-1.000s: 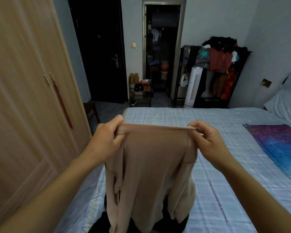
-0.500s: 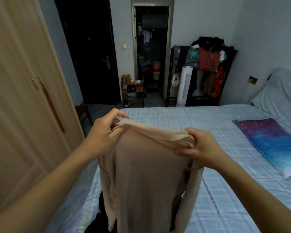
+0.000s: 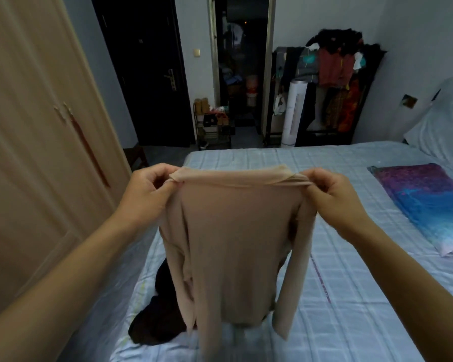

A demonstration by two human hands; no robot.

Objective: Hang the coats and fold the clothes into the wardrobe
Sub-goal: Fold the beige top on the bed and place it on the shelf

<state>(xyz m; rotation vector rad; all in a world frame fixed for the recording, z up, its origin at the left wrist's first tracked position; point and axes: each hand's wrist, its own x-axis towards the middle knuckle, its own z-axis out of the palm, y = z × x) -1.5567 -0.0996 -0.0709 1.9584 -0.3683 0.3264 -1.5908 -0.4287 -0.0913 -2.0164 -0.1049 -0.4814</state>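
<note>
Your left hand (image 3: 144, 190) and right hand (image 3: 332, 194) each pinch a top corner of the beige top (image 3: 233, 246), it hangs between your grips over the checked bed (image 3: 351, 283), wardrobe (image 3: 37, 152) left of them, dark garment (image 3: 160, 317) half hidden behind it.

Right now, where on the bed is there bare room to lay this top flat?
The bed is bare between the beige top and the purple-blue pillow, and beyond both hands. Crowded near-left, where the dark clothes lie.
</note>
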